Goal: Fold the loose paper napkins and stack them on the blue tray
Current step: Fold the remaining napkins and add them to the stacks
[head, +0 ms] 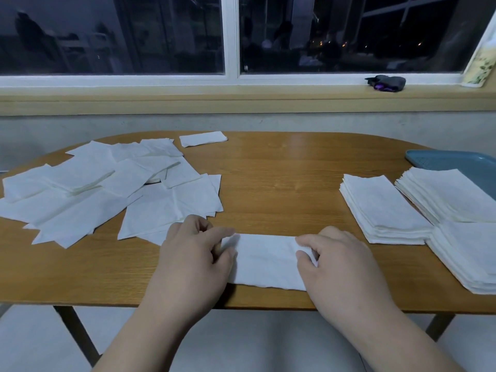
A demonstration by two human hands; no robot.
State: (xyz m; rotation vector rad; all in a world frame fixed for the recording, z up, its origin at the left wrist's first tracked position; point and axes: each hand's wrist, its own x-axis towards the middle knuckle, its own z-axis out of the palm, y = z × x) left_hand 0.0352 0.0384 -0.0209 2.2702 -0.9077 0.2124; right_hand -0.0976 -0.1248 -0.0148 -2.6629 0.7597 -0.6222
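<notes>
At the table's (pixel 281 183) near edge, the left hand (pixel 193 253) and right hand (pixel 335 261) are each pinching an end of a once-folded napkin (pixel 264 261); folding is under way; the next move is probably calling for carrying it rightward onto the folded stacks (pixel 381 208) by the blue tray (pixel 456 161).

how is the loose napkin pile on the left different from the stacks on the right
The loose napkins lie scattered, overlapping at odd angles; the folded stacks sit squared with edges aligned. The loose napkins are spread thin, a layer or two deep; the folded stacks are many layers high. The loose napkins look like wide squares; the folded stacks are narrower rectangles. Both are white paper on the wooden table.
</notes>
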